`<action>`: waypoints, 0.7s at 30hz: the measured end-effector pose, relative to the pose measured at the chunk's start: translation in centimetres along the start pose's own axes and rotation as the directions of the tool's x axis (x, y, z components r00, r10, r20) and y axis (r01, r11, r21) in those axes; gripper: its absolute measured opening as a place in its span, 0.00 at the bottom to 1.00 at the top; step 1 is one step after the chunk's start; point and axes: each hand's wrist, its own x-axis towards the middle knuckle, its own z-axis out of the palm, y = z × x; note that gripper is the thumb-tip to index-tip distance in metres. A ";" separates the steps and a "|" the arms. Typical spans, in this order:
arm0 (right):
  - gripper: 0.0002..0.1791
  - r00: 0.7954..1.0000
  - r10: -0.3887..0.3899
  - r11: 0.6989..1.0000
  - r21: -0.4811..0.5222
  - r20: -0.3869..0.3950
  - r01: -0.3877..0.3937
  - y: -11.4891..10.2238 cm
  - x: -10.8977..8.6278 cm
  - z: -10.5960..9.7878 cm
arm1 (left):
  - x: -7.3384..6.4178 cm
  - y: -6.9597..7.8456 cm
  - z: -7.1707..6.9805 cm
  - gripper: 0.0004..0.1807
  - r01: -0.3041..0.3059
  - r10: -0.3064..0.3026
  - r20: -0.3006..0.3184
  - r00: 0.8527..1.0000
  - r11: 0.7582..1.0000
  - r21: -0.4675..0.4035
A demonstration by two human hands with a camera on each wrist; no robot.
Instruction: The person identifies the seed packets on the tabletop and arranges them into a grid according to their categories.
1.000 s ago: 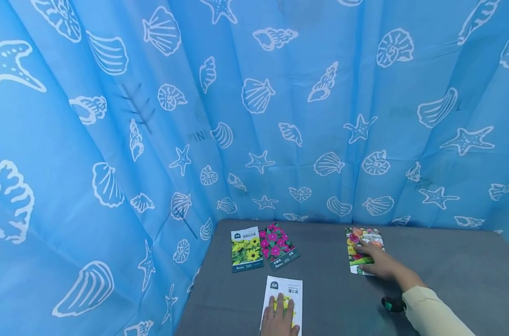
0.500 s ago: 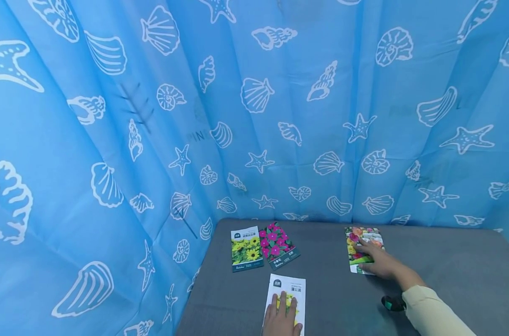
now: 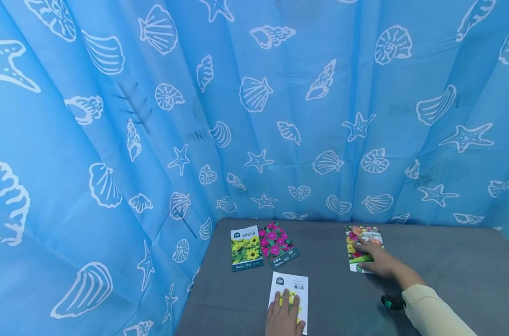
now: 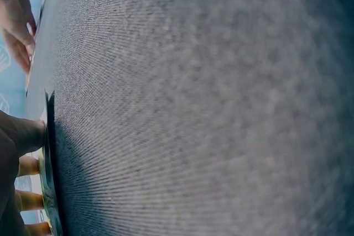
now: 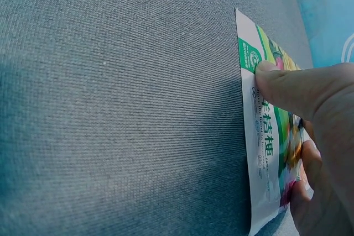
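In the head view my left hand (image 3: pixel 284 319) lies spread, palm down, over a white flower seed packet (image 3: pixel 298 281) with yellow blooms at the table's front. The left wrist view shows its fingers and thumb on top of the packet (image 4: pixel 50 181), seen edge-on. Farther right, my right hand (image 3: pixel 382 262) rests on a seed packet (image 3: pixel 369 231) picturing mixed colourful flowers. Its thumb (image 5: pixel 271 78) presses the white-and-green end of that packet (image 5: pixel 257 147), and the other fingers lie along the flower picture.
Two more seed packets lie side by side at the back left: one with yellow flowers (image 3: pixel 246 249), one with pink flowers (image 3: pixel 275 242). A grey cloth-covered table (image 3: pixel 330 298) bears everything. Blue shell-print curtain (image 3: pixel 296 154) stands behind it and to the left.
My left hand and the white packet under it have slid a little to the right and away from me. My right hand and its packet stay in place.
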 end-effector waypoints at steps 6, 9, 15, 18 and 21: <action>0.37 1.000 0.000 1.000 -0.010 0.003 0.000 -0.2 -0.1 -0.1 | -0.1 0.3 -0.1 0.34 0.006 -0.006 0.003 1.000 1.000 0.028; 0.37 1.000 0.006 1.000 -0.003 0.004 -0.006 -0.3 -0.1 0.0 | -0.1 0.4 -0.3 0.34 0.007 -0.007 0.005 1.000 1.000 0.028; 0.36 1.000 -0.002 1.000 0.004 0.004 0.002 -0.2 -0.1 0.0 | 0.1 0.4 -0.2 0.34 -0.001 0.000 0.013 1.000 1.000 0.028; 0.36 1.000 -0.015 1.000 0.009 -0.005 0.015 -0.2 -0.1 -0.1 | 0.1 0.3 -0.2 0.34 -0.023 0.024 -0.014 1.000 0.999 0.039; 0.36 1.000 -0.025 1.000 0.003 -0.012 0.025 -0.2 -0.1 -0.1 | 0.2 0.3 -0.1 0.33 -0.040 0.042 -0.032 0.999 0.998 0.047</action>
